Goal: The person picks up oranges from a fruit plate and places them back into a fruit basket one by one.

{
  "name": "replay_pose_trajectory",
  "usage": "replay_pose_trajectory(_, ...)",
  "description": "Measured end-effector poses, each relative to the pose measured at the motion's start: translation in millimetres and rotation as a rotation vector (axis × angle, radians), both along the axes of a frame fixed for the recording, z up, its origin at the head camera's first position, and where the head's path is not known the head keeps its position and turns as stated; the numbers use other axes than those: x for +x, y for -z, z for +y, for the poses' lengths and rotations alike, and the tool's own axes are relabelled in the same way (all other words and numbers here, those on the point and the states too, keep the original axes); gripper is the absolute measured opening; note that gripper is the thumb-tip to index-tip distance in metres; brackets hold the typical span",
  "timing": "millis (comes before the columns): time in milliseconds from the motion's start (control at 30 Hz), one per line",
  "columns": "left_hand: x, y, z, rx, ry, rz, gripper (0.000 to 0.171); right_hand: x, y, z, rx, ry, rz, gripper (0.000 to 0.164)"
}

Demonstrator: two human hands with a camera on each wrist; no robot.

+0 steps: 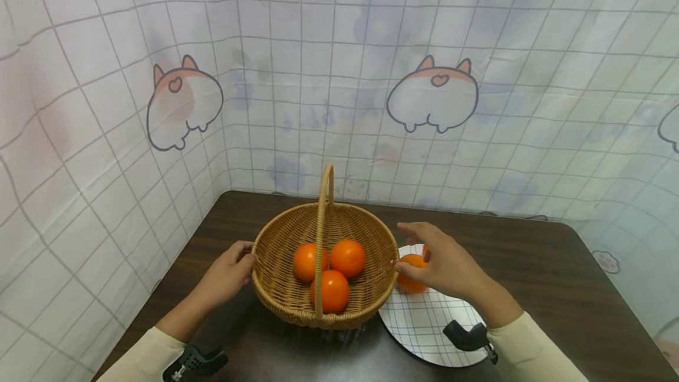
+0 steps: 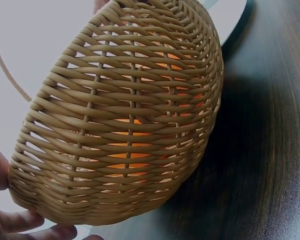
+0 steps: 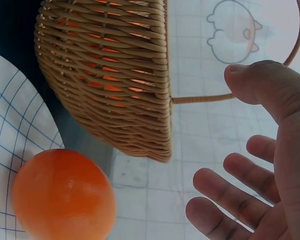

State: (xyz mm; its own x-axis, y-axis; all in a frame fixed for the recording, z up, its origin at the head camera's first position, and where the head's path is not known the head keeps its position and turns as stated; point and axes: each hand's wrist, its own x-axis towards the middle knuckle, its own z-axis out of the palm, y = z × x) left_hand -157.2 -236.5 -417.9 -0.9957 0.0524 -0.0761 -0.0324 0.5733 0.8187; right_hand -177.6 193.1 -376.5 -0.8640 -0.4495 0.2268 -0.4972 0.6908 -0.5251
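A wicker basket (image 1: 276,305) with a tall arched handle (image 1: 320,234) stands in front of me, holding oranges (image 1: 347,258). My left hand (image 1: 228,273) grips its left rim, thumb and fingers at the edge; in the left wrist view the fingers (image 2: 30,220) show beside the woven wall. To the right, my right hand (image 1: 451,261) is held with thumb and fingers spread, close to the basket's right rim and over a plate. The right wrist view shows those fingers (image 3: 230,195) apart from the basket (image 3: 110,90), with nothing between them.
A round white plate (image 1: 424,335) with a dark grid pattern lies right of the basket. On it sits an orange (image 1: 411,276), with another partly hidden behind my right hand. The dark wooden table (image 1: 551,287) ends at a patterned white curtain (image 1: 361,75).
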Motion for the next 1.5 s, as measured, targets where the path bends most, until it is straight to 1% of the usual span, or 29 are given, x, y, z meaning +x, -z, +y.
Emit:
replay_pose_trajectory(200,-0.4,0.6,-1,0.004,0.005,-0.002,0.045,0.1,4.2,3,0.019,0.004,0.006,0.075)
replay_pose_trajectory(500,-1.2,0.0,-1,0.014,0.007,-0.007,0.045,-0.2,14.9,11,0.027,0.034,-0.033,0.075)
replay_pose_trajectory(733,-1.0,-0.1,-1,0.014,0.007,-0.008,0.045,1.8,22.4,17,0.007,0.051,-0.083,0.073)
replay_pose_trajectory(900,-0.2,-0.5,-1,0.016,0.011,-0.003,0.045,3.1,28.3,22,0.029,0.07,-0.065,0.073)
replay_pose_trajectory(1133,0.1,-0.8,0,0.013,0.01,-0.002,0.045,4.3,38.4,29,0.04,0.086,-0.08,0.074)
replay_pose_trajectory(1500,0.6,0.8,0,0.021,0.001,-0.01,0.045,5.3,50.4,32,0.065,0.099,-0.04,0.072)
